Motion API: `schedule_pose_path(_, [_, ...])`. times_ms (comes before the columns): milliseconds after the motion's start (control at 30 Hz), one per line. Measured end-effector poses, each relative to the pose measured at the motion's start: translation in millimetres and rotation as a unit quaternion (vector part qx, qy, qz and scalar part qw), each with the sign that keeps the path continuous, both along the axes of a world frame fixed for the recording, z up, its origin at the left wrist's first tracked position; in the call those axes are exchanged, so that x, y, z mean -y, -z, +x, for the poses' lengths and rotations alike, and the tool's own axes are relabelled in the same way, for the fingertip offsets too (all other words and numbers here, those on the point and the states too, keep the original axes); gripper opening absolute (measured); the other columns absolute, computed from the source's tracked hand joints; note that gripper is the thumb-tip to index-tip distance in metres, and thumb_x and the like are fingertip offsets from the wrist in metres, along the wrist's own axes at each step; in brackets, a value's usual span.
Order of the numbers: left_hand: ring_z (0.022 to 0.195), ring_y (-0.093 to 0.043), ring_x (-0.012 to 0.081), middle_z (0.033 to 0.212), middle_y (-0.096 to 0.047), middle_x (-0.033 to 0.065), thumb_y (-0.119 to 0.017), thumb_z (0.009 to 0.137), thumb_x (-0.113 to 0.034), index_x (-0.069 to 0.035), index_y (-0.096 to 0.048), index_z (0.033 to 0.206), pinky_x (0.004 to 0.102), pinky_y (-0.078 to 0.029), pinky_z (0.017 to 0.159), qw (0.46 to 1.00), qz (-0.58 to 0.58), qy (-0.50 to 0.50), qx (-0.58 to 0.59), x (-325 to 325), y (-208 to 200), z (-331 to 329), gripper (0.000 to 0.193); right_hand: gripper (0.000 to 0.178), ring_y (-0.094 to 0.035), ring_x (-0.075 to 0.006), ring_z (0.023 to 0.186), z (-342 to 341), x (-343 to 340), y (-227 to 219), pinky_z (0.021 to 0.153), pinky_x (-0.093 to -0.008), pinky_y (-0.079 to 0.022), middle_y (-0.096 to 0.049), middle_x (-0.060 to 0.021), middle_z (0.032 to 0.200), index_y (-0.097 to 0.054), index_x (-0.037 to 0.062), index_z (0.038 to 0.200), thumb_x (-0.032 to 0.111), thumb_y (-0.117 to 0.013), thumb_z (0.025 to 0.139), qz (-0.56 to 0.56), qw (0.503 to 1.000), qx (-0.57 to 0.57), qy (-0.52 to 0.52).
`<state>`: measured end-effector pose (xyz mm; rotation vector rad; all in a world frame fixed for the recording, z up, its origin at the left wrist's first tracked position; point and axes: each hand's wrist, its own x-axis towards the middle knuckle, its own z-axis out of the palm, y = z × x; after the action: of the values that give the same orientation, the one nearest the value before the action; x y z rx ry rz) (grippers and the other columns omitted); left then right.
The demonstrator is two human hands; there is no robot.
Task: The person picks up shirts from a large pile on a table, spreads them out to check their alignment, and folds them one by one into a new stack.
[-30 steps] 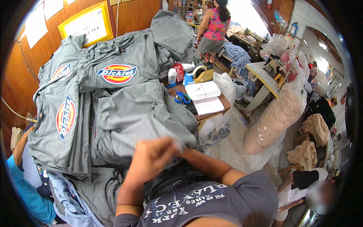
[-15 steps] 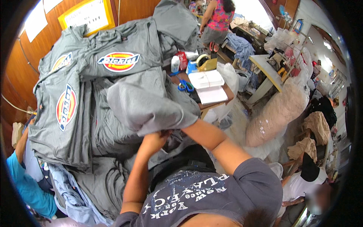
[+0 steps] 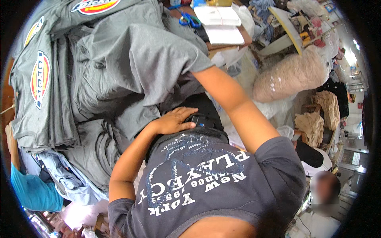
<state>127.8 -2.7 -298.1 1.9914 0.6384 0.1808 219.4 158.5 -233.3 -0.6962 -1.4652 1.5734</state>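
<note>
My left hand (image 3: 174, 120) lies flat against my waist, fingers stretched out and holding nothing. Its fingertips are beside a small black device (image 3: 201, 122) with a blue light, over black clothing. My right forearm reaches into a loose grey garment (image 3: 147, 55), which covers the right hand completely, so its fingers cannot be seen. This garment drapes over a heap of grey shirts. A stack of grey shirts (image 3: 55, 119), its top one bearing a red, yellow and blue printed emblem, sits on the left. Another grey shirt with a similar emblem (image 3: 95, 5) lies at the far edge.
Blue-handled scissors (image 3: 189, 20) and white paper pads (image 3: 219, 24) rest on a small brown surface beyond the garment. A plastic-wrapped beige bundle (image 3: 291, 75) stands to the right. A person in a blue sleeve (image 3: 35, 186) is at the left; another person (image 3: 317, 156) sits at lower right.
My left hand has let go of the garment's near edge and come back to my waist. The right hand stays inside the cloth. The view has tilted downward.
</note>
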Motion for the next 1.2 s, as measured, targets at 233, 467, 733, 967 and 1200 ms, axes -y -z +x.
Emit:
schedule_pose_path(233, [0.121,-0.028,0.0314,0.127,-0.037,0.0133,-0.041,0.083,-0.053,-0.007,-0.032,0.128,0.0402,-0.023,0.1,0.999,-0.03,0.013,-0.012,-5,-3,1,0.065,0.026,-0.052,-0.0211,0.095,-3,2,10,0.083,-0.0313,-0.04,-0.054,-0.0121,0.103,-0.051,0.0002,0.105,0.016,-0.047,0.085,-0.009,1.0,0.011,0.025])
schedule_pose_path(467, [0.118,-0.03,0.0323,0.123,-0.039,0.0159,-0.043,0.081,-0.054,-0.006,-0.032,0.127,0.0391,-0.024,0.1,0.997,-0.057,0.055,0.015,-17,2,2,0.067,0.027,-0.052,-0.0208,0.095,-4,3,16,0.083,-0.0313,-0.041,-0.054,-0.0119,0.103,-0.051,0.0003,0.105,0.017,-0.047,0.084,-0.016,0.999,0.016,0.038])
schedule_pose_path(733, [0.081,-0.057,0.0159,0.09,-0.06,0.0138,-0.058,0.082,-0.014,0.006,-0.045,0.11,0.027,-0.045,0.072,0.894,-0.161,-0.347,0.235,-49,-23,11,0.036,0.027,-0.052,-0.0205,0.095,-2,-2,12,0.082,-0.0313,-0.041,-0.055,-0.0116,0.103,-0.051,0.0004,0.106,0.017,-0.048,0.084,-0.004,0.998,0.034,0.046])
schedule_pose_path(967, [0.095,-0.051,0.0196,0.105,-0.053,0.0139,-0.049,0.08,0.003,0.008,-0.048,0.104,0.031,-0.039,0.083,0.689,0.247,-0.56,0.389,-48,-67,-4,0.024,0.028,-0.052,-0.0202,0.095,-2,5,10,0.082,-0.0313,-0.041,-0.055,-0.0113,0.102,-0.051,0.0004,0.106,0.018,-0.048,0.084,-0.006,0.999,0.039,0.028])
schedule_pose_path(1200, [0.115,-0.036,0.0314,0.123,-0.04,0.0193,-0.051,0.079,-0.007,0.002,-0.035,0.118,0.0386,-0.025,0.099,0.678,0.259,-0.632,0.271,-117,-44,-78,0.044,0.028,-0.052,-0.0199,0.095,16,9,9,0.082,-0.0313,-0.041,-0.055,-0.0111,0.102,-0.051,0.0005,0.106,0.018,-0.048,0.084,0.006,0.998,0.046,0.034])
